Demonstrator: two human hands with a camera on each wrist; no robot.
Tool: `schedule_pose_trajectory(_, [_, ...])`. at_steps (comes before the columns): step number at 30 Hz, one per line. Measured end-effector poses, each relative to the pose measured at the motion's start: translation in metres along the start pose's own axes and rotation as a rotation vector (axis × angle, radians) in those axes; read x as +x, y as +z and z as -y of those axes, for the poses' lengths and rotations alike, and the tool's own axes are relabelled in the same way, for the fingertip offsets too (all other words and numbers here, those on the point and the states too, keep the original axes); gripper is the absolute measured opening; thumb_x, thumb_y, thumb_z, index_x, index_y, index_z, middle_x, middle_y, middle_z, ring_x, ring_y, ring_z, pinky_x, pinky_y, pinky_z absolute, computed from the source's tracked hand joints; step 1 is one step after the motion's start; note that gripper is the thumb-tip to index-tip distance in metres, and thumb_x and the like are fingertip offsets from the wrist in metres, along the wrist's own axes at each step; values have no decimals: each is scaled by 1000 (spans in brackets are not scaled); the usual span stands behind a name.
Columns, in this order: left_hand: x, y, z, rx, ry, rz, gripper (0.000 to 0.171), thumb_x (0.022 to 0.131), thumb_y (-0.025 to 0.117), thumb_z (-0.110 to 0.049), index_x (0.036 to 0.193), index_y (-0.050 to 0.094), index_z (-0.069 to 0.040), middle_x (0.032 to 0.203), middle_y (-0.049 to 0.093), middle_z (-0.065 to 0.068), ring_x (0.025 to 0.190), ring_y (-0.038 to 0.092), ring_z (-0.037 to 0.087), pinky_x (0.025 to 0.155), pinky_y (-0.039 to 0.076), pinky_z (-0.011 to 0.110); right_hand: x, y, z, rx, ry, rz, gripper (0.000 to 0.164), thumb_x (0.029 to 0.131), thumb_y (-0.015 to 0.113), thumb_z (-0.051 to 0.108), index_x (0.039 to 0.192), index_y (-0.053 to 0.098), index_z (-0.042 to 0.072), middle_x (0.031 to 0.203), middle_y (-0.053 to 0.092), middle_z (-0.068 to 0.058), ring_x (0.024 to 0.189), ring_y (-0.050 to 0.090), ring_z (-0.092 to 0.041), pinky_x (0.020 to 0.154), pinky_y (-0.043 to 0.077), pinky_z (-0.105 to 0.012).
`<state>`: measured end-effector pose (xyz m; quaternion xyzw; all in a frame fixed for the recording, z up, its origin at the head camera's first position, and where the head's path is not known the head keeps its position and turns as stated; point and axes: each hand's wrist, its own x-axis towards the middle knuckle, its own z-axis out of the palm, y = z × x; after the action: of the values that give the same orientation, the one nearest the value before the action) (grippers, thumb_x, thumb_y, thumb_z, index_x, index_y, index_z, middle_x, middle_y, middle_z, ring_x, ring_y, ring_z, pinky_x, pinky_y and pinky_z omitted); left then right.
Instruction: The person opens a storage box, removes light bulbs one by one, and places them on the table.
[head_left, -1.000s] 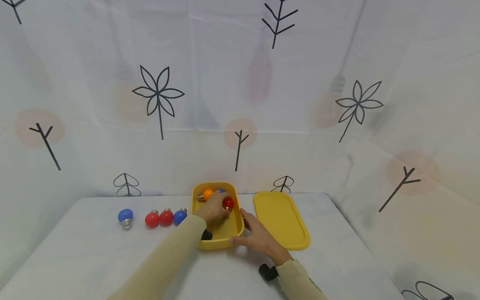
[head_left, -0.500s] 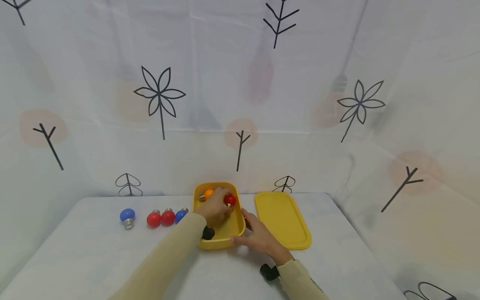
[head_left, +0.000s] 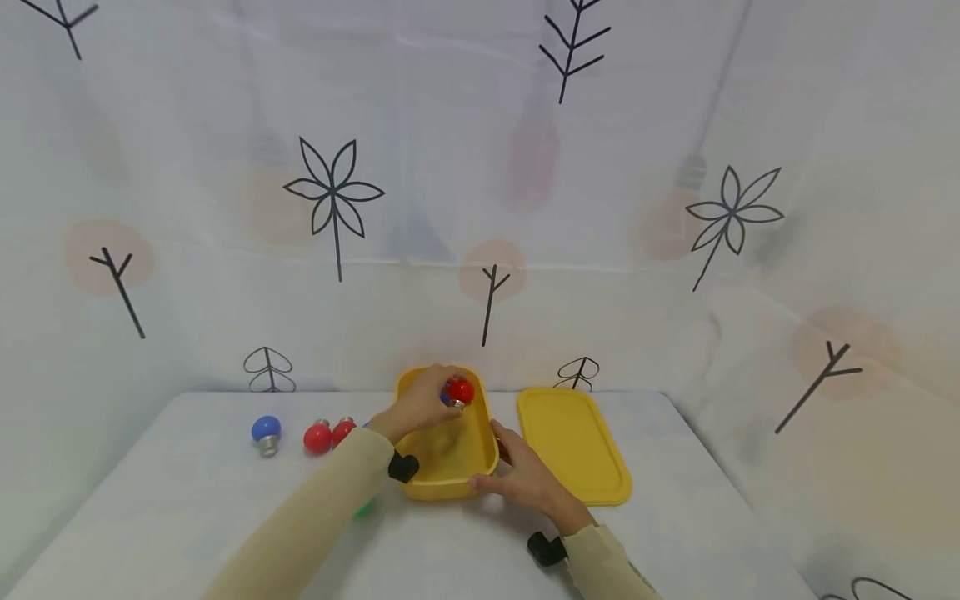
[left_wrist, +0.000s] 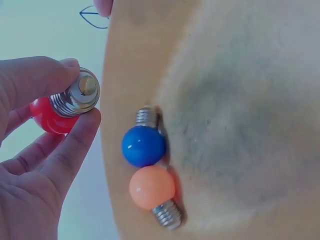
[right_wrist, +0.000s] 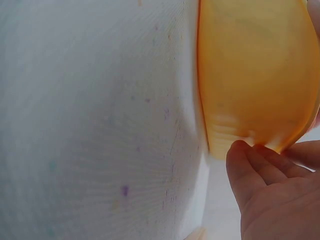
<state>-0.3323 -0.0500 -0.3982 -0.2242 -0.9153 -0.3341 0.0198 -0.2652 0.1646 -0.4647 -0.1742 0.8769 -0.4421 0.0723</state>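
Observation:
My left hand (head_left: 420, 402) pinches a red light bulb (head_left: 460, 391) above the far part of the yellow box (head_left: 450, 492). In the left wrist view the thumb and fingertips hold the red bulb (left_wrist: 46, 117) by its metal screw base, which faces the camera. Below it in the box lie a blue bulb (left_wrist: 143, 146) and an orange bulb (left_wrist: 152, 187), touching; the left hand hides the orange one in the head view. My right hand (head_left: 528, 479) grips the box's near right corner, its fingers (right_wrist: 245, 165) against the outer wall.
A yellow lid (head_left: 573, 446) lies right of the box. To the left are a blue bulb (head_left: 266, 428) and two red bulbs (head_left: 317, 437), one partly behind the left sleeve. A green thing (head_left: 364, 509) peeks out beside that sleeve. A patterned cloth (head_left: 420, 317) hangs behind the table.
The left hand has risen from inside the box with the red bulb. The green thing has come into view beside the sleeve. The right hand keeps its hold; the head view has shifted slightly.

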Motion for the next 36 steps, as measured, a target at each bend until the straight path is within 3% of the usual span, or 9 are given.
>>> schedule_pose_trajectory(8, [-31, -17, 4, -1, 26, -27, 54, 80, 77, -15, 130, 55, -17, 132, 47, 5, 110, 51, 22, 93, 49, 38, -3, -2, -2, -6, 37, -10, 107, 73, 77, 53, 153, 19, 14, 154, 27, -6, 134, 39, -26, 107, 35, -46])
schedule_pose_trajectory(15, [-64, -40, 15, -3, 68, -42, 50, 79, 76, -6, 125, 57, -14, 116, 50, 2, 102, 54, 19, 81, 55, 29, -3, -4, -3, 27, 21, -9, 108, 73, 78, 51, 153, 18, 11, 154, 26, -9, 135, 38, -28, 109, 33, -46])
schedule_pose_trajectory(20, [-85, -49, 27, -6, 102, -58, 50, 79, 74, -3, 126, 57, -12, 116, 50, 5, 103, 55, 22, 78, 55, 28, -2, -2, -5, 33, 17, -11, 107, 74, 78, 49, 153, 18, 11, 154, 25, -11, 135, 37, -28, 109, 32, -46])
schedule_pose_trajectory(24, [-101, -53, 37, 3, 86, -63, 50, 80, 75, -4, 125, 57, -13, 116, 51, 4, 103, 55, 23, 78, 55, 28, -3, -1, -5, 36, 21, -5, 105, 75, 78, 48, 153, 17, 11, 154, 25, -10, 135, 38, -28, 109, 32, -47])
schedule_pose_trajectory(31, [-122, -58, 50, 67, -3, -77, 52, 78, 78, -10, 125, 58, -18, 116, 54, -1, 107, 54, 21, 87, 53, 39, -2, 1, -4, 29, -1, -7, 105, 75, 78, 46, 153, 17, 10, 154, 26, -10, 134, 38, -28, 109, 32, -46])
schedule_pose_trajectory(36, [-132, -61, 58, 71, 2, -83, 49, 79, 76, -8, 124, 58, -16, 114, 54, 0, 106, 55, 20, 85, 54, 36, -1, 1, -2, 28, 4, -4, 105, 75, 78, 47, 153, 17, 11, 154, 26, -9, 134, 38, -27, 109, 32, -47])
